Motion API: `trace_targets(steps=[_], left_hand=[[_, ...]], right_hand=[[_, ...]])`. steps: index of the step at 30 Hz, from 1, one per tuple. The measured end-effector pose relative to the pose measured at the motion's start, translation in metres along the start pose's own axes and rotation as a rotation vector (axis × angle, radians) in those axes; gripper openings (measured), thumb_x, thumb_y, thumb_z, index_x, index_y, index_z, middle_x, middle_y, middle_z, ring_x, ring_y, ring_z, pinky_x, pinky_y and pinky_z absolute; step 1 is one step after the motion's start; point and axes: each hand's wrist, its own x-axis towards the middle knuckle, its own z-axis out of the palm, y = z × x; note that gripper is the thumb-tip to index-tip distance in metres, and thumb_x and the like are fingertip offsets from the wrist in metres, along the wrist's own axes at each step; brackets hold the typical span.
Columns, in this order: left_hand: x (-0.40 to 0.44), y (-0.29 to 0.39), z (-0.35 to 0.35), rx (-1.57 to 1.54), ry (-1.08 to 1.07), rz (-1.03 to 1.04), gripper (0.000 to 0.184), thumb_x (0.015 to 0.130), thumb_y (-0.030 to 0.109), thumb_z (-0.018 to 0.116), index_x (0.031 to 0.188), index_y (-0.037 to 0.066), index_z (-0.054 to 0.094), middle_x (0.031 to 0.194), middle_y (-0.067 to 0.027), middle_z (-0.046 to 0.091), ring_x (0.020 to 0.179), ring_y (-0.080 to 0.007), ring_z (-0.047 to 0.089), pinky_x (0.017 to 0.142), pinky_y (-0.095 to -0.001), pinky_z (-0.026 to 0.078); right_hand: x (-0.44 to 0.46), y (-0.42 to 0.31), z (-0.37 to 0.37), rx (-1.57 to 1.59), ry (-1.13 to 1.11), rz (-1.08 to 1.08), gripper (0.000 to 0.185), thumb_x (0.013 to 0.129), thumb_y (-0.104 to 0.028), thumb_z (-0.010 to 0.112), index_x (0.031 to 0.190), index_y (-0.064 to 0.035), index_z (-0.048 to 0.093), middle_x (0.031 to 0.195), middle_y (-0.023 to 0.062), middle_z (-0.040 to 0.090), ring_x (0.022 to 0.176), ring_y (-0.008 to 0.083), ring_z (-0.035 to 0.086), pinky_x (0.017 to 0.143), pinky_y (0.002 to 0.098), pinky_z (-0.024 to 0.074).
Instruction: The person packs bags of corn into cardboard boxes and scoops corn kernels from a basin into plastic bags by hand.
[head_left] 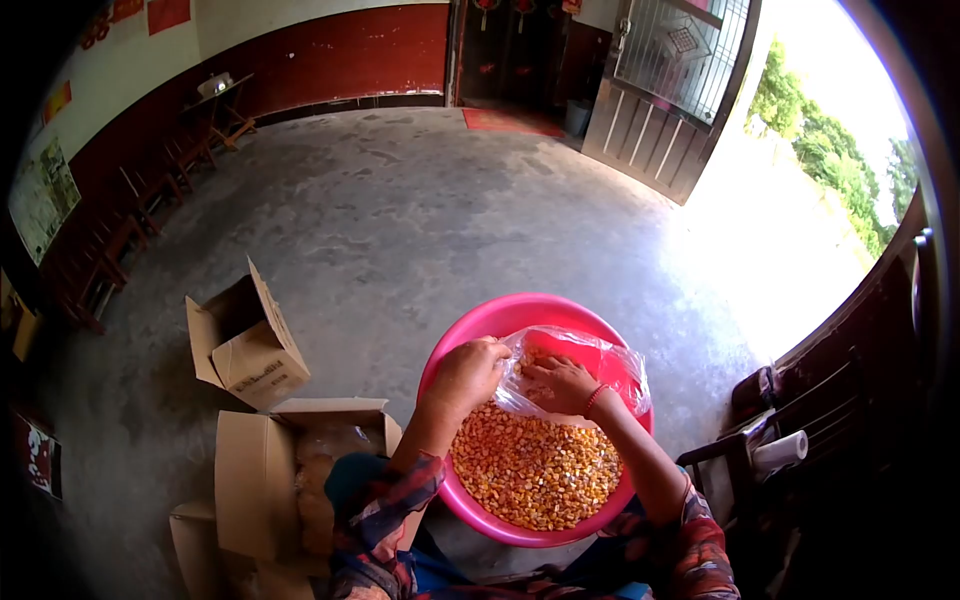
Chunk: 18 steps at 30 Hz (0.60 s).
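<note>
In the head view, the clear plastic bag lies crosswise inside the pink basin, beyond the corn kernels. The left hand has its fingers clamped on the bag's left edge; the right hand, nearer its middle, has fingers slightly apart, pointing leftward.

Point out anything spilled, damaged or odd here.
No spilled corn shows outside the pink basin. The red lower wall looks worn: pale specks break its paint. The grey floor has dark, blotchy patches, perhaps stains.
</note>
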Motion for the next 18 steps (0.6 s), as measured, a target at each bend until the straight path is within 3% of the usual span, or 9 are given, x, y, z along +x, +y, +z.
trace_targets(steps=[2, 6, 8, 9, 12, 15, 18], left_hand=[[-0.001, -0.004, 0.001, 0.018, 0.021, 0.039, 0.023, 0.074, 0.004, 0.055, 0.094, 0.0, 0.064, 0.09, -0.0172, 0.061, 0.087, -0.0324, 0.059, 0.078, -0.0382, 0.046], [0.0, -0.004, 0.003, 0.032, -0.004, 0.062, 0.03, 0.073, 0.004, 0.056, 0.102, 0.0, 0.061, 0.094, -0.0181, 0.06, 0.089, -0.0325, 0.058, 0.08, -0.0383, 0.045], [-0.002, 0.005, -0.002, 0.047, 0.005, 0.019, 0.039, 0.072, 0.003, 0.057, 0.111, 0.0, 0.056, 0.099, -0.0194, 0.059, 0.093, -0.0328, 0.057, 0.081, -0.0384, 0.045], [-0.003, 0.008, -0.004, 0.046, 0.007, 0.02, 0.039, 0.072, 0.003, 0.057, 0.111, 0.0, 0.056, 0.099, -0.0194, 0.059, 0.093, -0.0328, 0.057, 0.081, -0.0384, 0.045], [-0.006, 0.013, -0.007, 0.028, -0.079, -0.057, 0.044, 0.072, 0.003, 0.057, 0.116, 0.003, 0.054, 0.103, -0.0198, 0.057, 0.096, -0.0331, 0.056, 0.084, -0.0389, 0.044], [-0.008, 0.008, -0.003, 0.066, -0.04, 0.013, 0.042, 0.073, 0.003, 0.058, 0.115, 0.006, 0.055, 0.106, -0.019, 0.056, 0.098, -0.0336, 0.056, 0.085, -0.0393, 0.044], [-0.005, 0.004, -0.002, 0.088, -0.103, -0.001, 0.032, 0.076, 0.009, 0.057, 0.109, 0.007, 0.059, 0.108, -0.018, 0.057, 0.095, -0.0337, 0.057, 0.083, -0.0402, 0.045]], right_hand=[[0.0, 0.006, 0.0, 0.016, 0.05, -0.1, 0.054, 0.073, -0.029, 0.066, 0.122, -0.0155, 0.049, 0.124, 0.0131, 0.048, 0.118, 0.0301, 0.042, 0.099, 0.0433, 0.0348], [-0.009, -0.006, -0.032, 0.184, 0.092, -0.093, 0.041, 0.073, -0.024, 0.066, 0.111, -0.0114, 0.057, 0.118, 0.012, 0.053, 0.113, 0.0285, 0.047, 0.096, 0.0414, 0.038], [-0.01, -0.017, -0.045, 0.24, 0.262, -0.15, 0.027, 0.074, -0.014, 0.064, 0.1, -0.0081, 0.061, 0.108, 0.0116, 0.057, 0.101, 0.0279, 0.055, 0.086, 0.0383, 0.0453], [-0.012, -0.025, -0.052, 0.237, 0.262, -0.151, 0.027, 0.074, -0.014, 0.064, 0.1, -0.0081, 0.061, 0.108, 0.0116, 0.057, 0.101, 0.0279, 0.055, 0.086, 0.0383, 0.0453], [-0.02, -0.055, -0.078, 0.355, 0.537, -0.223, 0.015, 0.075, -0.002, 0.058, 0.09, -0.0053, 0.061, 0.093, 0.0115, 0.06, 0.083, 0.0295, 0.059, 0.07, 0.0353, 0.0499], [-0.025, -0.058, -0.078, 0.232, 0.615, -0.175, 0.029, 0.074, 0.0, 0.056, 0.103, -0.0061, 0.057, 0.099, 0.0128, 0.057, 0.092, 0.0309, 0.056, 0.079, 0.0372, 0.0473], [-0.025, -0.044, -0.061, 0.15, 0.469, -0.023, 0.051, 0.073, -0.008, 0.06, 0.122, -0.0072, 0.045, 0.117, 0.0176, 0.047, 0.111, 0.0363, 0.044, 0.092, 0.0422, 0.0403]])
